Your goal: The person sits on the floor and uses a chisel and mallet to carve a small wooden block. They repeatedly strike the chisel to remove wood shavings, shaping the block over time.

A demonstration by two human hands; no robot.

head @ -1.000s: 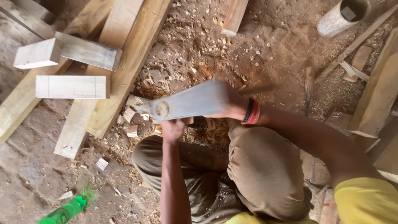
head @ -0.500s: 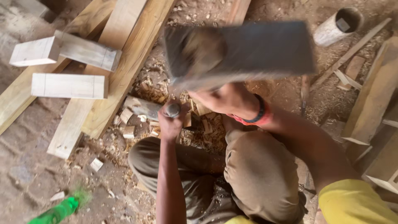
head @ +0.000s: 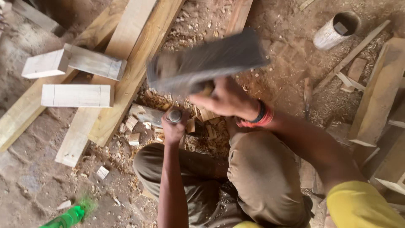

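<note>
My right hand [head: 223, 100] grips a large grey wooden mallet block [head: 206, 63], blurred with motion, raised above my left hand. Red and dark bangles [head: 262, 117] ring that wrist. My left hand [head: 174, 128] is closed round a chisel [head: 174, 115], whose round metal-capped top shows just above the fist. The chisel stands on a small wooden workpiece [head: 145, 114] lying among wood chips on the ground. My knees in brown trousers [head: 261, 177] are drawn up below.
Long planks [head: 139, 63] run diagonally at upper left, with two short cut blocks [head: 77, 95] across them. A white cylindrical container [head: 335, 31] stands at upper right, timber pieces [head: 377, 93] at right. A green bottle [head: 63, 219] lies at lower left.
The mallet block was down on the chisel a second ago, then swung up; now it is raised, slightly lower and further left than half a second ago. The left hand stays on the chisel.
</note>
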